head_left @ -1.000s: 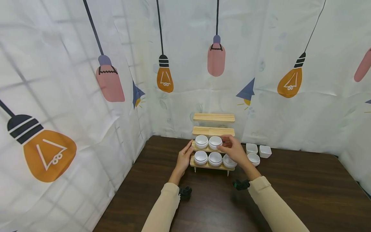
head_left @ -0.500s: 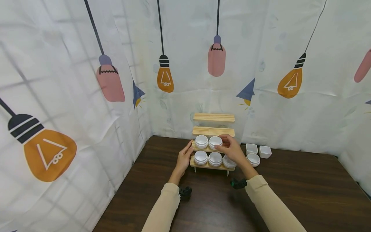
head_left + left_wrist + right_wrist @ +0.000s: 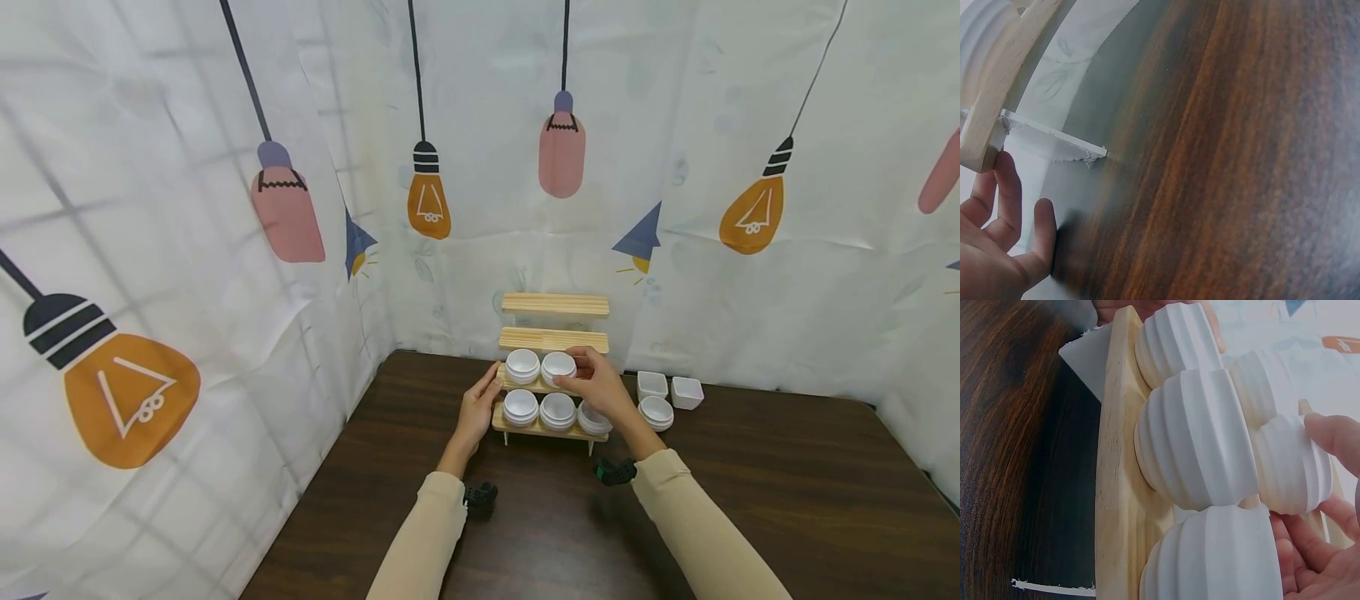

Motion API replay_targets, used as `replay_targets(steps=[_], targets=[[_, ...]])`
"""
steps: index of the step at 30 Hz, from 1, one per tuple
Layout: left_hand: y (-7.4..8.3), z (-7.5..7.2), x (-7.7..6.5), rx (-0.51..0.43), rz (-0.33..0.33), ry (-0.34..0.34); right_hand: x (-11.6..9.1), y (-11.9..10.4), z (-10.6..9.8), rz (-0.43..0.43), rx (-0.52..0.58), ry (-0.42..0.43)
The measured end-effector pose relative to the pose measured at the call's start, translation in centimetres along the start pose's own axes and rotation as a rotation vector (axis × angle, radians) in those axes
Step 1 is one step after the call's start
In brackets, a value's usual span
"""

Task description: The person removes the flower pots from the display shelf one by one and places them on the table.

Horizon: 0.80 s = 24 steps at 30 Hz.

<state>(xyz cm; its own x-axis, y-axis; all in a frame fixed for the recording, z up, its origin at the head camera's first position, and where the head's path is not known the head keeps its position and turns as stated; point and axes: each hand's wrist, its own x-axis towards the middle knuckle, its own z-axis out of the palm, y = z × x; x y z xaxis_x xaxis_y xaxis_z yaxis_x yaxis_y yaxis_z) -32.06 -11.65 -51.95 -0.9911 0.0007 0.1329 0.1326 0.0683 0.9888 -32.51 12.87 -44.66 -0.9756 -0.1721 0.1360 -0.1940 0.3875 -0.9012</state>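
A stepped wooden display rack (image 3: 553,338) with white supports stands against the back wall, small white ribbed bowls on its two lower tiers. My right hand (image 3: 606,390) pinches the right-hand bowl (image 3: 558,367) of the second tier; the right wrist view shows thumb and fingers on either side of that bowl (image 3: 1291,465). Beside it sits another bowl (image 3: 522,365). Below stand three more, the rightmost (image 3: 592,418) partly covered by the right hand. My left hand (image 3: 472,412) holds the rack's left end, fingertips on the shelf's end (image 3: 988,140) in the left wrist view.
Right of the rack, two square white dishes (image 3: 651,384) and a short stack of round white bowls (image 3: 656,412) stand on the dark wood table (image 3: 787,467). A white printed curtain (image 3: 480,275) closes off the back and left sides. Both upper shelves are bare.
Almost nothing moves. The right wrist and forearm shift slightly left while the right fingers stay at the same bowl; the left hand keeps its place.
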Motion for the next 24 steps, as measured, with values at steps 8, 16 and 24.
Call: replay_targets(steps=[8, 16, 24], targets=[[-0.48, 0.01, 0.28, 0.044, 0.017, 0.008, 0.03, -0.14, 0.03, 0.017, -0.028, 0.011], [-0.28, -0.01, 0.15, 0.005, 0.000, -0.002, 0.08, -0.14, 0.00, 0.021, -0.031, 0.004], [-0.40, -0.06, 0.14, 0.050, -0.007, 0.010, 0.22, 0.35, -0.07, -0.002, -0.030, -0.026]])
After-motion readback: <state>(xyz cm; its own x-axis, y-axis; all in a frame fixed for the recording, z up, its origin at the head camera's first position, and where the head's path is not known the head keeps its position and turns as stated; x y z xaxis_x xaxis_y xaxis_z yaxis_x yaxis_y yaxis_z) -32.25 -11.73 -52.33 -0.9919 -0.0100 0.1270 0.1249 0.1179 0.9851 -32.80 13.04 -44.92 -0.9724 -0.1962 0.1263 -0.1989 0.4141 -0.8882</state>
